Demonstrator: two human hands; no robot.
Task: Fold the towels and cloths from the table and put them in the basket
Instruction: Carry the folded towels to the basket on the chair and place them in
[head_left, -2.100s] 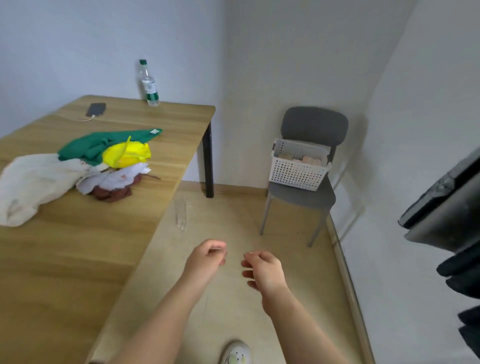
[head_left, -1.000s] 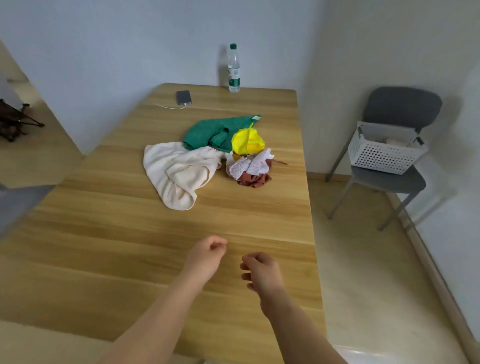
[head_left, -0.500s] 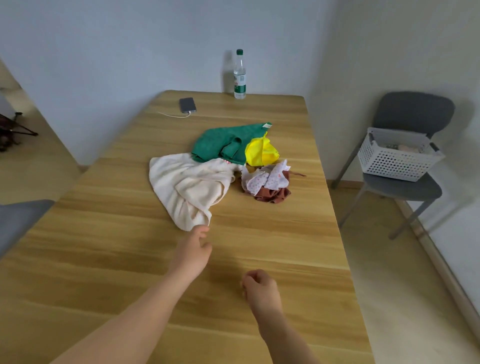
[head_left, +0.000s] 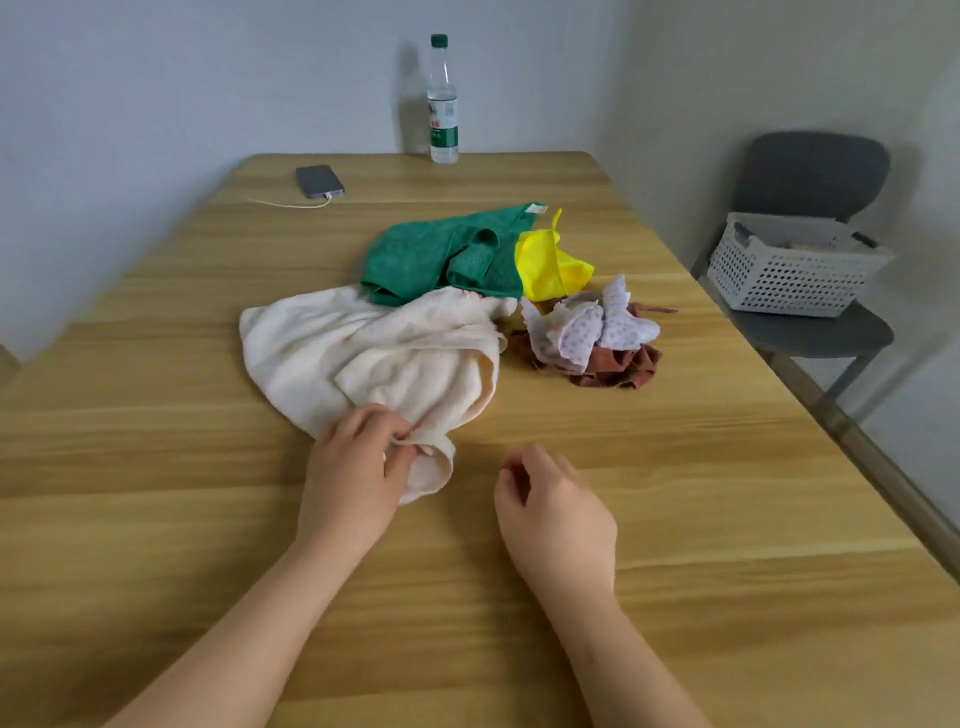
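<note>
A small, plain room, most likely in a home.
I face a wooden table (head_left: 675, 467) set in a corner of bare pale walls (head_left: 156, 78): bottle (head_left: 443, 104) at 12 o'clock, charging phone (head_left: 319, 181) at 11, a crumpled towel (head_left: 389, 353) and cloths (head_left: 441, 254) mid-table, and a grey chair (head_left: 810, 166) bearing a basket (head_left: 779, 275) at 2.

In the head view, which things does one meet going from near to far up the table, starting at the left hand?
The left hand → cream towel → green towel → phone → water bottle.
</note>
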